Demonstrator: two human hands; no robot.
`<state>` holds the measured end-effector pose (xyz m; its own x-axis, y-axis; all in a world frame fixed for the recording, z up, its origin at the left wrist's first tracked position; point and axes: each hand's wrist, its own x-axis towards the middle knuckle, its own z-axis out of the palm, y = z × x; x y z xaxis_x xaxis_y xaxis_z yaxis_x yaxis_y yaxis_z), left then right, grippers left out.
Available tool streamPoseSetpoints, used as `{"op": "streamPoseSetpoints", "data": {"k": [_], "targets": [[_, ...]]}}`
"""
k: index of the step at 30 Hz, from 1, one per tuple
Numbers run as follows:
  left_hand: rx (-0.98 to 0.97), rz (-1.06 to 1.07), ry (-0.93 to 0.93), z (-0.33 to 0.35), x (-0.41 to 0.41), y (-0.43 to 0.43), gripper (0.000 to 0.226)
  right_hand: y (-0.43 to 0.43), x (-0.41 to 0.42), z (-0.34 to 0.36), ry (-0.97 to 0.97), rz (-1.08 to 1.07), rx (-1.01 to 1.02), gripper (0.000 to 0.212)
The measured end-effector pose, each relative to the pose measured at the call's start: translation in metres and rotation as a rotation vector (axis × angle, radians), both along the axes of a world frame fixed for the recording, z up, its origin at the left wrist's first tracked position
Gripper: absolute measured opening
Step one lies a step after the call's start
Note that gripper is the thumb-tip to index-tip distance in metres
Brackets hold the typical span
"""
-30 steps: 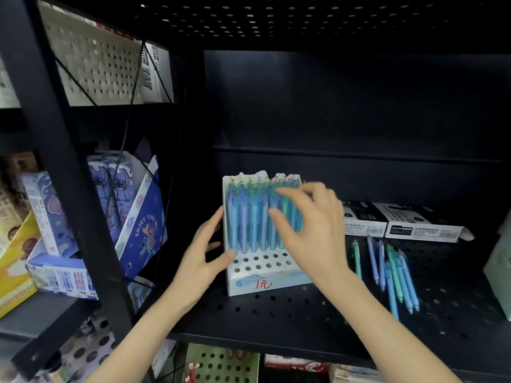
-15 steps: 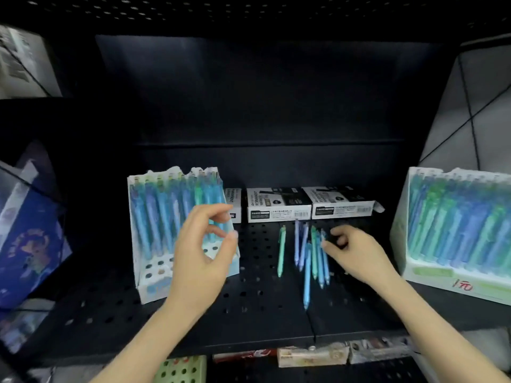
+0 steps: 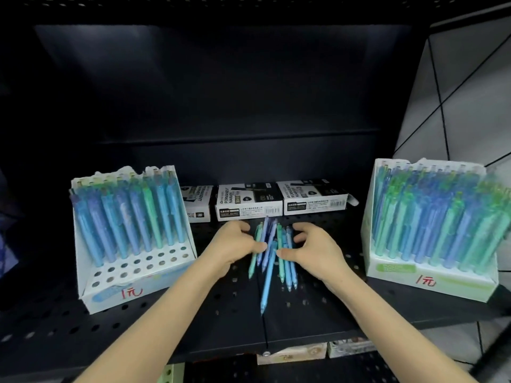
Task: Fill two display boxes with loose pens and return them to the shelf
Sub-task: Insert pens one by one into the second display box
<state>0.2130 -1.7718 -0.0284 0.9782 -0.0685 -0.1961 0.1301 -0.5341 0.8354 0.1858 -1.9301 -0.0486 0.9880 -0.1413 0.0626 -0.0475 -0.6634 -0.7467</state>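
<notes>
Your left hand (image 3: 235, 244) and right hand (image 3: 312, 248), fingers curled loosely around the loose pens (image 3: 272, 251), risk rolling the outermost ones away beyond your fingertips.

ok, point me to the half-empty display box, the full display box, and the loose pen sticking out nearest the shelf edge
half-empty display box (image 3: 132, 275): head view, white front tier with open holes.
full display box (image 3: 431, 283): head view, white front panel near the red price mark.
loose light-blue pen (image 3: 267, 283): head view, mid-barrel, below both hands.
</notes>
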Motion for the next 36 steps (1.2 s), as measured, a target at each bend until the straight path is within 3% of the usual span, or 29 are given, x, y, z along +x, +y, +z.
{"op": "streamPoseSetpoints", "data": {"k": [5,9,10,17,19,24,31,36], "targets": [[0.116,0.011,0.025,0.003,0.004,-0.012,0.070,0.000,0.001,0.001,0.015,0.002,-0.008,0.080],[0.132,-0.005,0.051,0.007,0.007,-0.018,0.023,0.001,-0.001,0.003,0.029,-0.006,-0.010,0.075],[0.135,-0.002,0.049,0.007,0.008,-0.019,0.022,0.000,-0.001,0.004,0.031,-0.013,-0.003,0.073],[0.037,0.016,0.040,0.003,0.016,-0.016,0.011,-0.003,-0.001,0.003,-0.035,-0.059,0.094,0.028],[-0.015,-0.011,0.009,0.005,0.012,-0.013,0.006,-0.006,0.002,0.004,-0.059,-0.084,0.172,0.023],[-0.233,0.045,-0.115,0.017,-0.011,0.005,0.011,-0.009,-0.001,0.016,-0.199,-0.134,0.432,0.017],[-0.230,0.122,-0.541,0.032,-0.058,0.080,0.012,0.043,-0.022,0.068,-0.459,0.070,0.722,0.015],[-0.251,0.275,-0.787,0.033,-0.078,0.138,0.011,0.099,-0.022,0.073,-0.518,0.196,0.714,0.014]]}}
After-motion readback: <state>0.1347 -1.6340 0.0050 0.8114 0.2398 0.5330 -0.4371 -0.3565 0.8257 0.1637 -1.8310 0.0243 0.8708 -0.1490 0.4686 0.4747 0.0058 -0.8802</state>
